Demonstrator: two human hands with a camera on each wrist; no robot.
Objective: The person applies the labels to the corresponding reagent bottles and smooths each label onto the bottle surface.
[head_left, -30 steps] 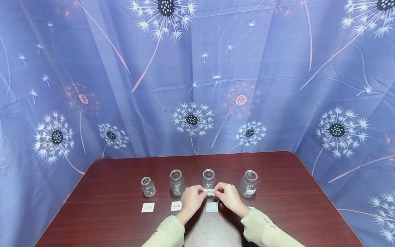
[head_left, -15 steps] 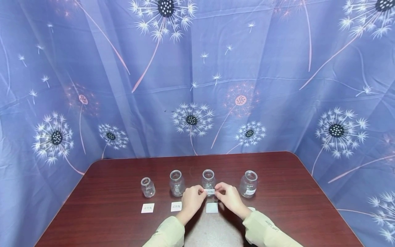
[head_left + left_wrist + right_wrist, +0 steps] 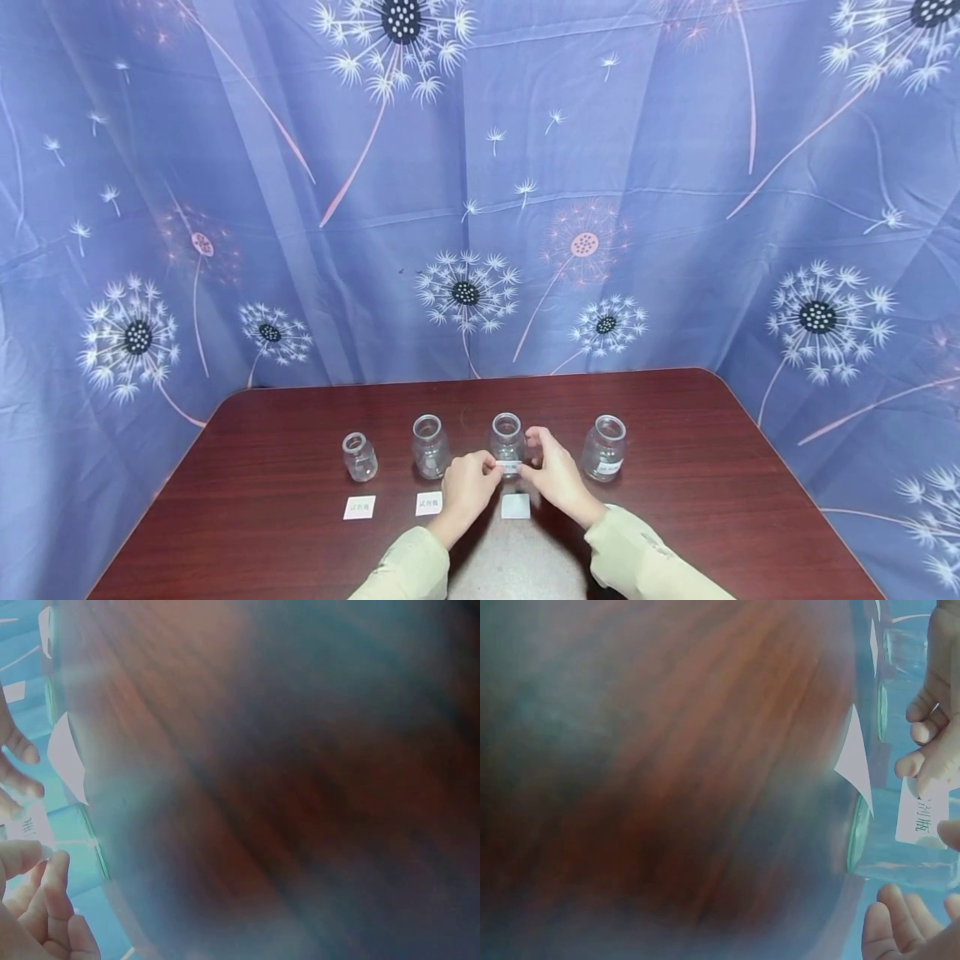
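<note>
- The left hand (image 3: 468,483) pinches the left end of a small white label (image 3: 508,467) between the thumb and the finger.
- The right hand (image 3: 557,482) is open: its thumb is at the right end of the label, and its other fingers stand apart from the thumb, beside the right side of the jar. Whether these fingers touch the glass, I cannot tell.
- The label, with printed characters on it, is at the front of the third glass jar (image 3: 507,437) from the left, low on its body.
- This jar stands upright on the desk (image 3: 262,467), and its mouth is uncovered.
- Just in front of it lies a plain pale paper (image 3: 515,506).
- To its left stand a jar (image 3: 430,446) and a smaller jar (image 3: 360,457); before each lies a printed paper square.
- To its right stands a wider jar (image 3: 604,446), which bears a white label of its own.
- Behind the desk hangs a blue curtain (image 3: 375,275) with dandelions.
</note>
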